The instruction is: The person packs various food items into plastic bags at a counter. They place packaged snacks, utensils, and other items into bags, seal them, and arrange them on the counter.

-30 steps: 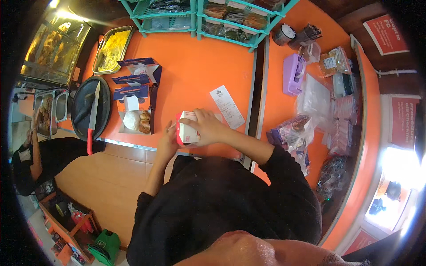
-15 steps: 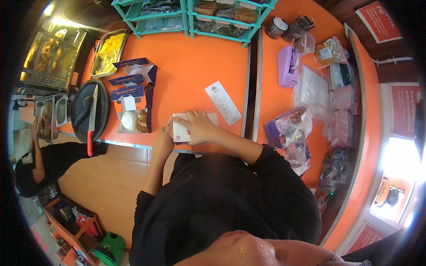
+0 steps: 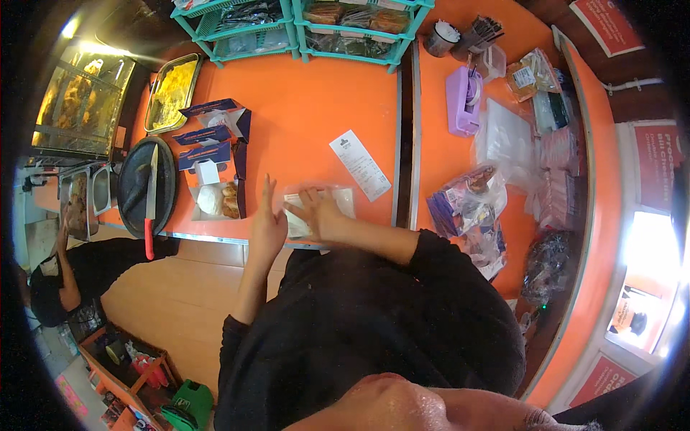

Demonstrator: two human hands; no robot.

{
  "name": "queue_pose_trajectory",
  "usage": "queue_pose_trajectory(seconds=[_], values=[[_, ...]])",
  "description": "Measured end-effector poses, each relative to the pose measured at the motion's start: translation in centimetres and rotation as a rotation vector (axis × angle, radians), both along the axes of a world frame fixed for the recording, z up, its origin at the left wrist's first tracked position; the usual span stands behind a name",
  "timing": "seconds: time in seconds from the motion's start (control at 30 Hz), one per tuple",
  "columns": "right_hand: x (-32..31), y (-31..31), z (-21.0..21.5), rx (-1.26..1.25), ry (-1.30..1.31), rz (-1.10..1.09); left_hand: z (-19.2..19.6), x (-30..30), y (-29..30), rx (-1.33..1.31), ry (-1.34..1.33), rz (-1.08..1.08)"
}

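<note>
My right hand [image 3: 316, 214] lies flat on a clear plastic bag with a white packet inside [image 3: 339, 199], pressing it onto the orange counter [image 3: 316, 122] near its front edge. My left hand [image 3: 266, 226] stands edge-on just left of the bag, fingers straight and together, touching its left side. A white paper receipt [image 3: 359, 164] lies just beyond the bag.
An open blue and white food box with rice and fried pieces [image 3: 213, 197] sits to the left. A black round board [image 3: 140, 188] carries a red-handled knife [image 3: 149, 201]. Teal baskets [image 3: 345, 29] line the back. A purple tape dispenser [image 3: 463, 100] and plastic bags [image 3: 474, 208] lie right. Another person [image 3: 65, 276] stands lower left.
The white packet was held up between both hands; now it lies flat on the counter under my right hand, and my left hand has opened beside it.
</note>
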State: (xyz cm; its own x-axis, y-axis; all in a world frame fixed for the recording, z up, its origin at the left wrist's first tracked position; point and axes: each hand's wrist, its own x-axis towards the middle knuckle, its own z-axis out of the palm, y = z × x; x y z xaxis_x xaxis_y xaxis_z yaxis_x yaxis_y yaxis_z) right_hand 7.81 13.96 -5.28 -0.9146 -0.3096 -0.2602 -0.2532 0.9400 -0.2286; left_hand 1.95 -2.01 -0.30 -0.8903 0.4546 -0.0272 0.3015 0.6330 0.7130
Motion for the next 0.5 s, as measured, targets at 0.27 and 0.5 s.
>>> queue_pose_trajectory(seconds=[0.27,0.5], values=[[1.3,-0.9,-2.2,-0.109,0.031,0.001,-4.2,0.5,-0.7,0.431,-0.326,0.099],[-0.1,0.2,0.3,-0.384,0.181,-0.039,3.3,3.6,0.0,0.858,-0.521,0.285]])
